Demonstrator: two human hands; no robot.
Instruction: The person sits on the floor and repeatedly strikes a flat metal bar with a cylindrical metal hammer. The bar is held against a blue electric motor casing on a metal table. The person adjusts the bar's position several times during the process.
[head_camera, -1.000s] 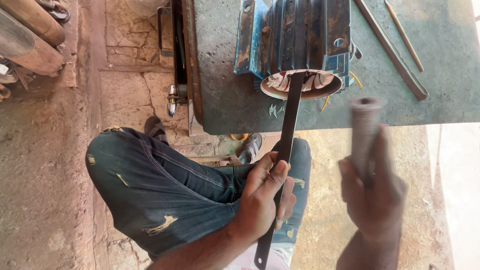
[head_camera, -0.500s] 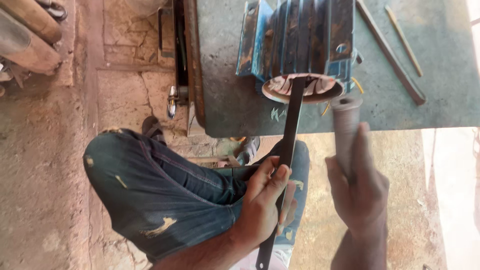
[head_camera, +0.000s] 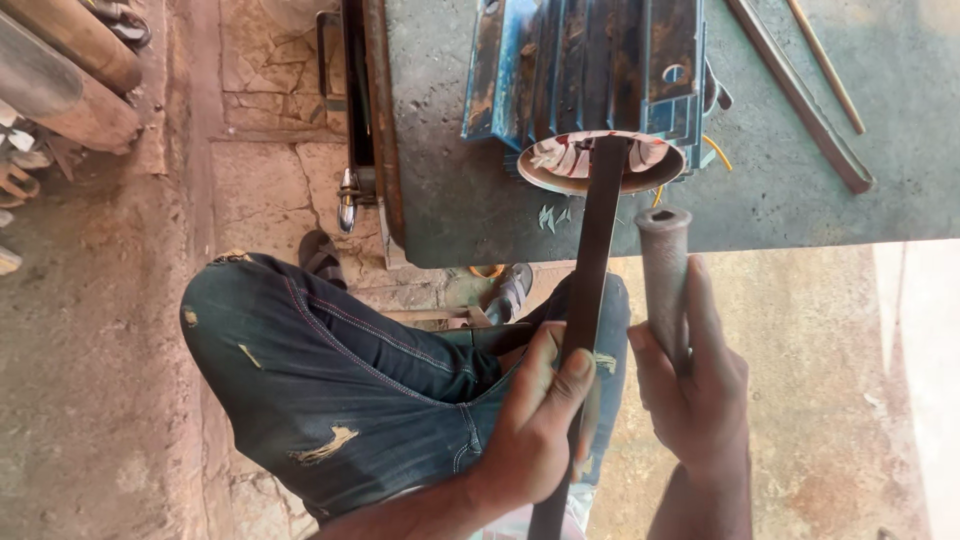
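Lately swung the grey pipe (head_camera: 664, 270) leftward, out of the open air over the floor and in close beside the flat dark bar (head_camera: 598, 240), though not quite touching it. Kept the bar where it was, far end poked into the open mouth of the blue finned motor housing (head_camera: 590, 70) lying on the grey-green table (head_camera: 450, 150). Grips the bar partway down with the left hand (head_camera: 535, 430), fingers curled round one edge and thumb pressed flat on its face. Wraps the right hand (head_camera: 700, 390) round the lower half of the pipe, fingers closed tight together, hollow end up and about level with the table's near edge. So now holds both tools side by side, just short of the housing's rim. Inside that round mouth — pale and reddish windings packed around the wall, plus the bar's tip; cannot tell how deep. Inside the pipe's bore, only dark. Farther back on the table, a long flat strip (head_camera: 800, 95) and a thin rod (head_camera: 825, 65), well apart from both hands.
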